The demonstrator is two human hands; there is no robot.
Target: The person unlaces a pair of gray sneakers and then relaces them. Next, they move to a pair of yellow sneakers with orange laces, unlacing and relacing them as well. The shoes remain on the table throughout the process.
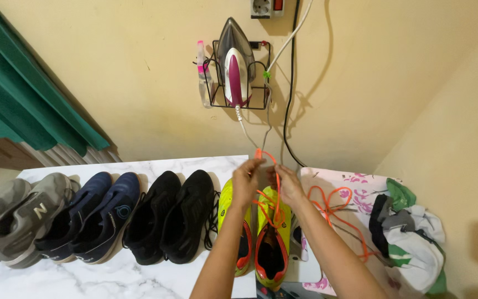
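A pair of neon yellow shoes with orange lining stands at the right end of a white marble table [112, 277]: the left shoe [229, 206] and the right shoe [272, 249]. My left hand [247, 180] and my right hand [287, 184] are raised above the toe of the right shoe. Both pinch an orange lace [276, 199] that runs up from the shoe's eyelets to my fingertips. A long loose stretch of orange lace [333, 202] loops off to the right over a floral cloth.
On the table to the left stand a black pair [175, 216], a navy pair [98, 216] and a grey pair [15, 216]. An iron [235, 61] hangs in a wire wall rack, cords below. A floral-covered surface [360, 185] with folded clothes [413, 238] lies right; green curtain [23, 94] left.
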